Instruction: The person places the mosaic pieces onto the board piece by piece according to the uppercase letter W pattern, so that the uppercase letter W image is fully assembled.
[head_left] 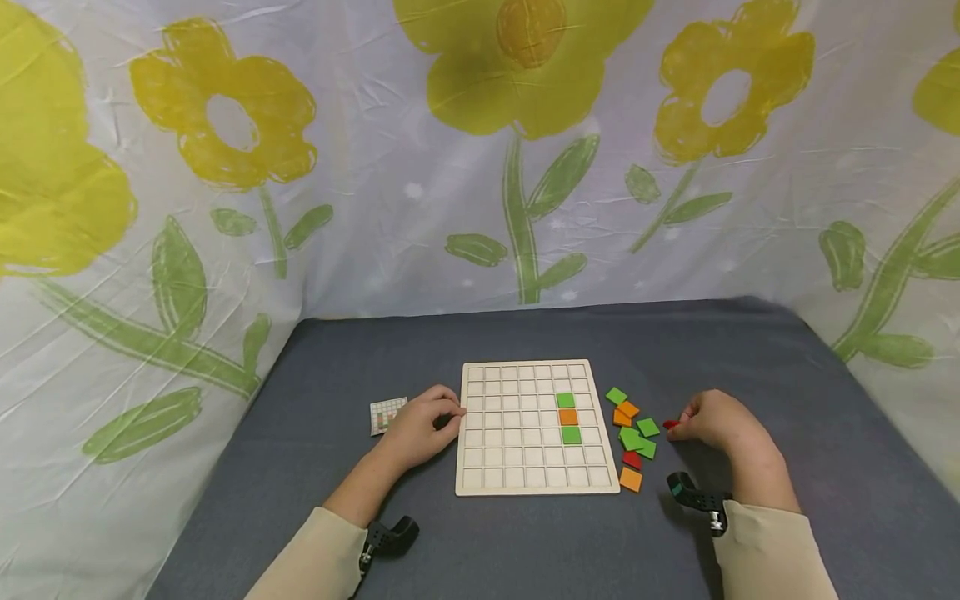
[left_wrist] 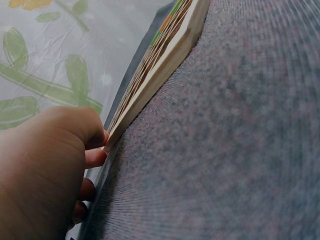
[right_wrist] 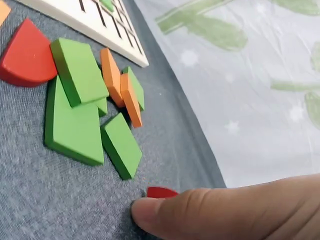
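A pale wooden grid board (head_left: pixel 517 492) lies on the dark cloth, with two green square tiles and one orange tile (head_left: pixel 567 417) between them in one column. At the board's left edge, my left hand (head_left: pixel 420 429) pinches the rim between thumb and forefinger; the other fingers curl beneath. To the right, my right hand (head_left: pixel 716 421) pinches a red piece (right_wrist: pixel 161 192), mostly hidden by the thumb in the right wrist view. Between that hand and the board is a loose pile of green tiles (right_wrist: pixel 75 125), orange tiles (right_wrist: pixel 111 75) and a red quarter-round piece (right_wrist: pixel 30 55).
A small card printed with a grid (head_left: pixel 384 414) lies left of the board, partly behind my left hand. Dark cloth (head_left: pixel 540 550) covers the table. A flower-printed curtain (head_left: pixel 375 208) rises at the back and both sides.
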